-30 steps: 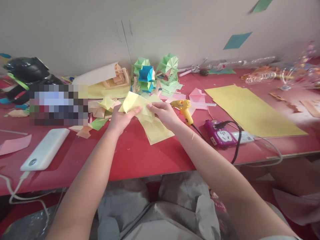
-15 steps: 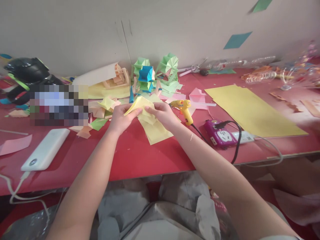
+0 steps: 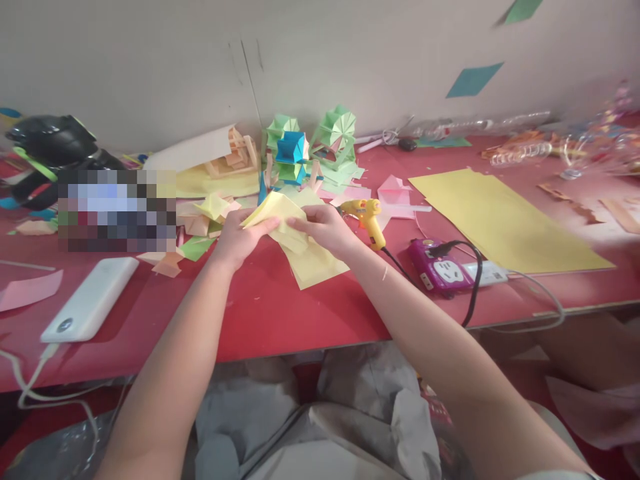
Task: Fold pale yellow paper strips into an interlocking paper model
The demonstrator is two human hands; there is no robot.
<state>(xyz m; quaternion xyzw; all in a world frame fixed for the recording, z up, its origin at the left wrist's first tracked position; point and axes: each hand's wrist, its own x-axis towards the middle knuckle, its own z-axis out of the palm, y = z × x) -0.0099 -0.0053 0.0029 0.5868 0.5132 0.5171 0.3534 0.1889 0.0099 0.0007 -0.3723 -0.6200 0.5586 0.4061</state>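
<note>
A folded sheet of pale yellow paper [image 3: 277, 208] is held up over the red table between both hands. My left hand [image 3: 244, 239] pinches its left side, thumb on top and fingers hidden behind. On the right side, my right hand [image 3: 325, 228] grips the same paper between thumb and fingers. Below it, another pale yellow sheet [image 3: 313, 267] lies on the table. A yellow glue gun [image 3: 367, 217] rests just right of my right hand. Behind the hands stand folded paper models, a blue and green one [image 3: 291, 157] and a light green one [image 3: 337, 133].
A purple power adapter [image 3: 443, 270] with a black cable sits at the right, near large yellow sheets [image 3: 500, 220]. On the left lie a white power bank [image 3: 93, 300] and paper scraps [image 3: 167, 260]. A black object [image 3: 55, 147] stands at the back left. The red table edge [image 3: 300, 348] runs in front.
My hands have moved slightly apart, the left one a little leftward, and the folded yellow paper appears opened a bit wider. Both hands keep their hold.
</note>
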